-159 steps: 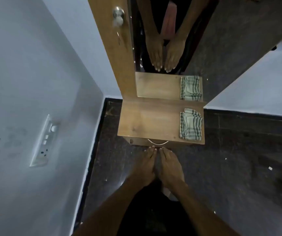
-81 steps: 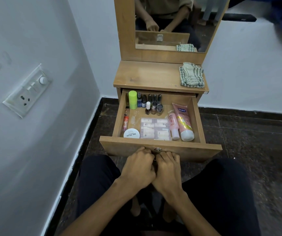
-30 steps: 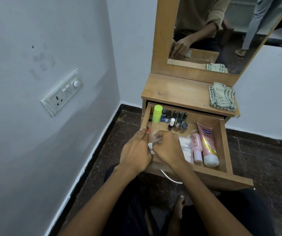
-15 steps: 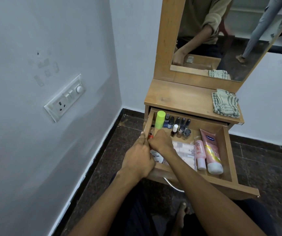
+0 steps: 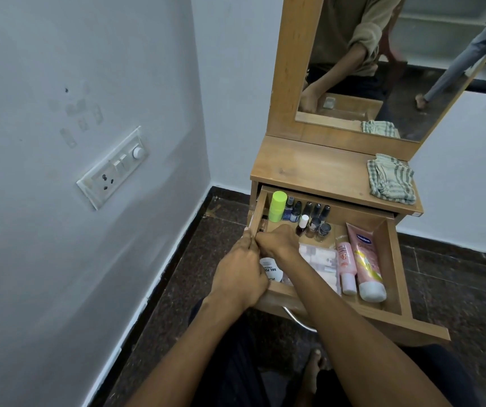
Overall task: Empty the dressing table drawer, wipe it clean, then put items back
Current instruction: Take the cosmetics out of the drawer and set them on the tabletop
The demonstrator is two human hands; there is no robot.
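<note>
The dressing table [image 5: 309, 167] has its wooden drawer [image 5: 394, 259] pulled out. Inside stand a green bottle [image 5: 277, 205] and several small nail polish bottles [image 5: 309, 214] along the back. A white round tin [image 5: 271, 272], a clear packet of sachets [image 5: 321, 259] and two pink tubes [image 5: 363, 259] lie nearer me. My left hand [image 5: 238, 271] rests at the drawer's left wall, fingers curled. My right hand [image 5: 279, 240] reaches in beside it, fingertips meeting the left hand's. What they pinch is hidden.
A folded striped cloth [image 5: 389, 179] lies on the table top's right end, below the mirror [image 5: 382, 69]. A switch panel [image 5: 112, 168] is on the left wall. The drawer's metal handle [image 5: 297, 318] hangs over my lap, above the dark tiled floor.
The drawer was shut, then pulled open with both hands. Over the last second both hands moved from the drawer's front-left up along its left wall.
</note>
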